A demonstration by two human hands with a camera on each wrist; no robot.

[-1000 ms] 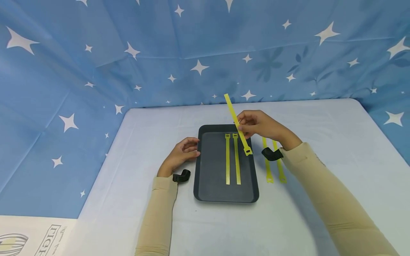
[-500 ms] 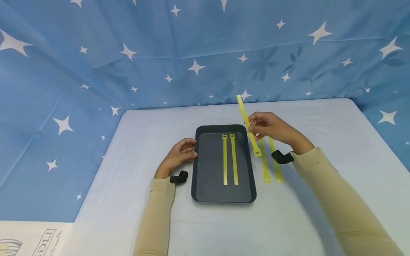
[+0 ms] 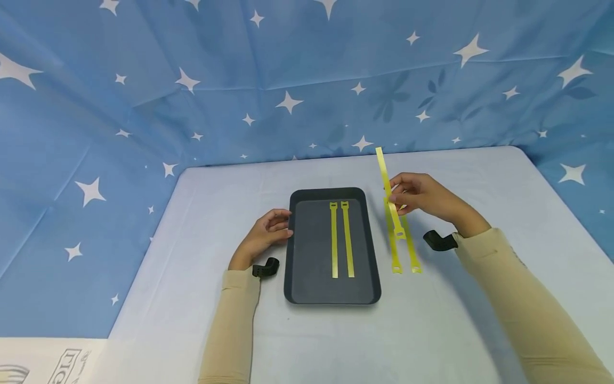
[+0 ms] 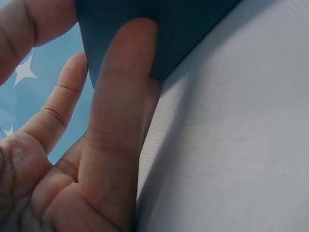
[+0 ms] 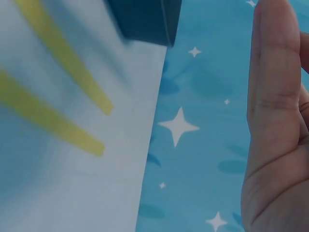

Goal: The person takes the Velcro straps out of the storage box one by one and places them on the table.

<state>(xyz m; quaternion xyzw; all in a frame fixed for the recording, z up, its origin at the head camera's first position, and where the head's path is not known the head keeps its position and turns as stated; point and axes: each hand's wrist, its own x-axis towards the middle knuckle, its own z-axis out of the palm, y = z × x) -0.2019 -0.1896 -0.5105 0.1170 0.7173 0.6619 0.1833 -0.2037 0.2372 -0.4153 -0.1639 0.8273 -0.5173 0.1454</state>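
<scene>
My right hand (image 3: 419, 197) pinches a yellow hook-and-loop cable tie (image 3: 384, 170) between thumb and fingers, its slotted head pointing down toward me. It overlaps two more yellow cable ties (image 3: 411, 252) lying on the table right of the dark grey tray (image 3: 307, 250). The held tie is out of the right wrist view, where the two table ties (image 5: 63, 53) show blurred. Inside the tray, two yellow cable ties (image 3: 348, 240) lie side by side, heads at the far end. My left hand (image 3: 266, 232) touches the tray's left side, and its fingers (image 4: 120, 82) look extended against the wall (image 4: 183, 29).
A white cloth (image 3: 326, 341) covers the table. Behind it hangs a blue curtain (image 3: 211, 117) with white stars. Each wrist carries a small black camera mount (image 3: 266, 266). A printed white sheet (image 3: 53, 362) lies at the lower left.
My right hand has carried the held cable tie rightward, from above the tray to over the ties on the table. My left hand stays at the tray's side. The head view has shifted slightly.
</scene>
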